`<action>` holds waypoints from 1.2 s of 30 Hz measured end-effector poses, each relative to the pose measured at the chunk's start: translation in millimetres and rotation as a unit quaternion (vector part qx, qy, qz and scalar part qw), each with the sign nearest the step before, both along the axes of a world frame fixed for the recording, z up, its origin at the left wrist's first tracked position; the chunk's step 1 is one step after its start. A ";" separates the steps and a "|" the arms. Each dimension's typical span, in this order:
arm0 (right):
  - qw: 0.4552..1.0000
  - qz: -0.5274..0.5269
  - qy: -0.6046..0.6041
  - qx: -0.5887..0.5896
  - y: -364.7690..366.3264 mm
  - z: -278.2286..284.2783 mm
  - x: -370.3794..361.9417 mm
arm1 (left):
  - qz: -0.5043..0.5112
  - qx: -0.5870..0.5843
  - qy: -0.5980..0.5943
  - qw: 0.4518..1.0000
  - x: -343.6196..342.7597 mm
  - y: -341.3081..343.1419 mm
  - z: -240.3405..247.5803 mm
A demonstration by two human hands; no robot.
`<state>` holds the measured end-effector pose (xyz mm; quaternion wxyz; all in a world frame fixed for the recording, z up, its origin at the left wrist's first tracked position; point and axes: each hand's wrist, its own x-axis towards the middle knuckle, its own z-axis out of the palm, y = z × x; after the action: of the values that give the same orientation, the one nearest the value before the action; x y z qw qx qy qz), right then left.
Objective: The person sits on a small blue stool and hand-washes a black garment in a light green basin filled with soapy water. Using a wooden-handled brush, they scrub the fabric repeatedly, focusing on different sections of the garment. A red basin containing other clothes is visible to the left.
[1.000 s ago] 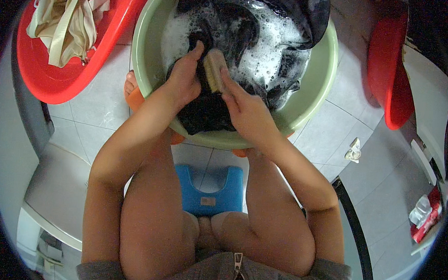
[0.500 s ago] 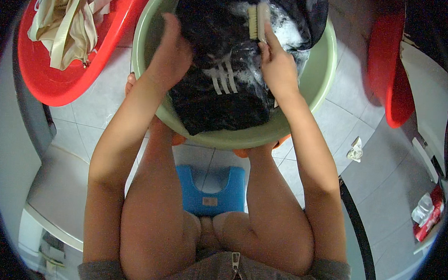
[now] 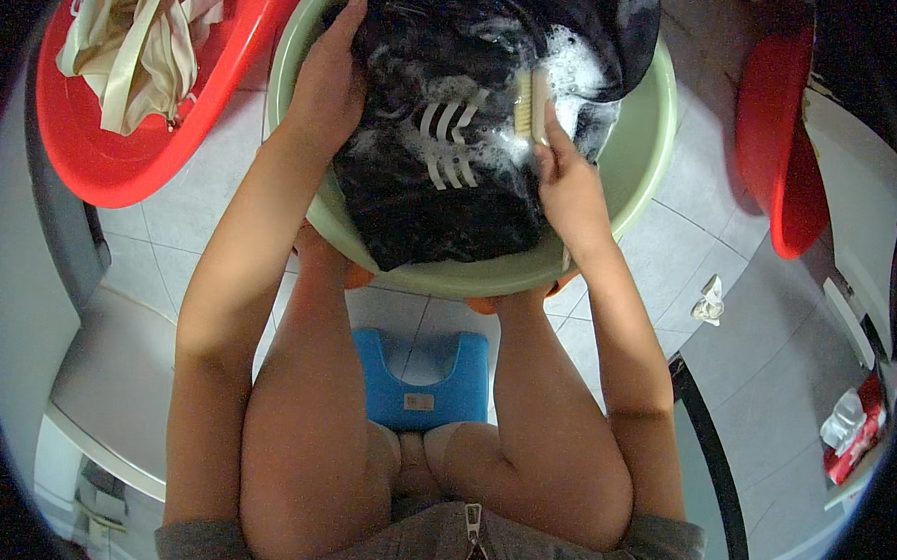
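A wet black garment (image 3: 441, 225) with white stripes and soap foam lies in a pale green basin (image 3: 660, 139). In my right hand (image 3: 573, 190) is a scrub brush (image 3: 524, 105) with a pale handle, its cream bristles turned left against the foamy cloth. My fingers are closed round the handle. My left hand (image 3: 329, 90) grips the garment's left edge beside the basin's rim; its thumb points away from me along the cloth, and the other fingers are mostly hidden.
A red basin (image 3: 118, 180) with cream fabric (image 3: 138, 51) stands at far left. Another red tub (image 3: 789, 165) is at right. A blue stool (image 3: 428, 404) sits between my legs. Crumpled white paper (image 3: 710, 301) and a red-and-white packet (image 3: 852, 433) lie at right.
The brush and my right hand have moved toward me and slightly right. My left hand has shifted up and left to the garment's edge. More white stripes show on the cloth.
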<state>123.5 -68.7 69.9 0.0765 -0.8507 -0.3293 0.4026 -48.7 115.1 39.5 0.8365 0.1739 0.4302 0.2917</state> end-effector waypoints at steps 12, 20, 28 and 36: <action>0.981 0.087 0.101 0.138 30.1 23.7 -43.4 | -0.182 -0.003 0.083 0.980 -11.6 -28.3 -3.3; 0.981 0.097 0.029 0.167 66.8 -33.5 -35.7 | -0.178 -0.021 0.103 0.978 -6.9 -46.3 -11.1; 0.979 0.124 0.071 0.143 15.6 5.8 -63.3 | -0.137 -0.033 0.077 0.987 -19.7 -55.0 -29.2; 0.984 0.113 0.002 0.136 58.5 -32.9 -38.2 | -0.103 -0.057 0.046 0.992 -9.6 -62.4 -33.1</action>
<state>85.3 -10.2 37.0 0.1457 -0.7889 -0.4747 0.3620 -58.4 52.7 6.4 0.8499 0.1824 0.4640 0.1708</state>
